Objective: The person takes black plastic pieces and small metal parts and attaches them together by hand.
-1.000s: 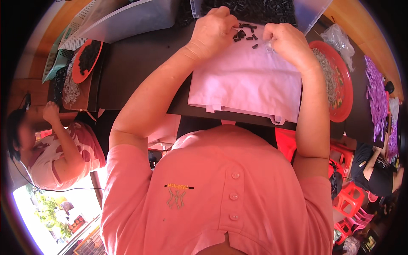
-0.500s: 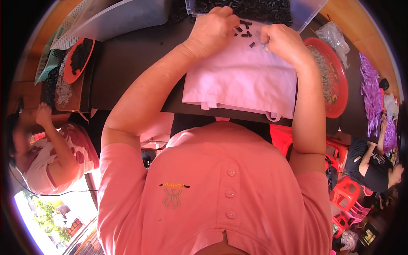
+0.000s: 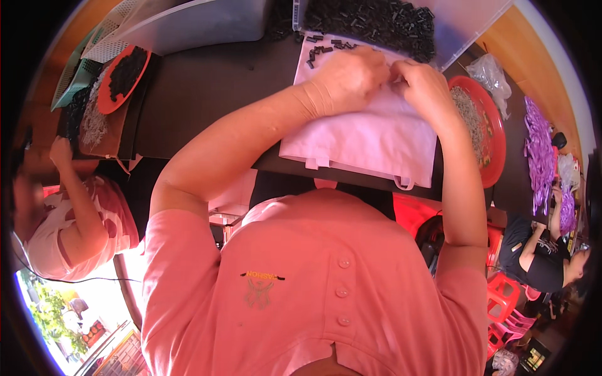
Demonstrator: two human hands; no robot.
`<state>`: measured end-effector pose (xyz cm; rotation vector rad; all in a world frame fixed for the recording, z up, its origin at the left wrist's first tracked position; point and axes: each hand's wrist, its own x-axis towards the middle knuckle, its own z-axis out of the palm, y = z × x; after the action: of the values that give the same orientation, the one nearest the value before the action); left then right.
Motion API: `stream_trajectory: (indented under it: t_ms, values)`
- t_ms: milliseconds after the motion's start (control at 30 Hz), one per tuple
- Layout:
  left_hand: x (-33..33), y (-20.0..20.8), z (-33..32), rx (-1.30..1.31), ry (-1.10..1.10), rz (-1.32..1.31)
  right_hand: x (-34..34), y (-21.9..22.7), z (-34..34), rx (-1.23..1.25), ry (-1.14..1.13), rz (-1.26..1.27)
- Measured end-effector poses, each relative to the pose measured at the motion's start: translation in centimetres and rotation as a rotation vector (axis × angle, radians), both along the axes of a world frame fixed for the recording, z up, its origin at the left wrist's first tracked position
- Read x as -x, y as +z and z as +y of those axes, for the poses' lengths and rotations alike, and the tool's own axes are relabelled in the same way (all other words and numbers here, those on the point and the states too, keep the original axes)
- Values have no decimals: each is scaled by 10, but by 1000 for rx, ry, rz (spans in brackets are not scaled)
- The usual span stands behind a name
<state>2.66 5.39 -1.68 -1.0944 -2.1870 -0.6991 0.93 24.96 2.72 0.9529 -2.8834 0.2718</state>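
Both hands (image 3: 353,80) (image 3: 424,91) curl, any hold unclear, black pieces (image 3: 319,49) lying just beyond the left.

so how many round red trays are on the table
2: one right of the pink cloth, holding greyish bits; another at far left, holding black pieces. Others could be hidden behind the bins.

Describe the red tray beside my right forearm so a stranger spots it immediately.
On the dark table, find the pink cloth. Just right of it sits a rounded red tray. Unlike the far-left red tray, holding black pieces, this one holds small greyish pieces.
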Motion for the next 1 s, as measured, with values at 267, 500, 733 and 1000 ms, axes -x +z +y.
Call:
stream_trajectory:
  t_ms: [267, 500, 733, 1000]
  values:
    - [-7, 0, 6, -49, -54, -106, -3, -17, 2, 8, -10, 204]
    - [-6, 8, 1, -443, 69, -646, -17, -5, -2, 411, 116, 112]
    - [-13, 27, -3, -624, -49, -1128, -23, 0, -4, 698, 165, -46]
    - [-11, 27, -8, -817, -144, -1357, -16, -7, -5, 891, 1, -199]
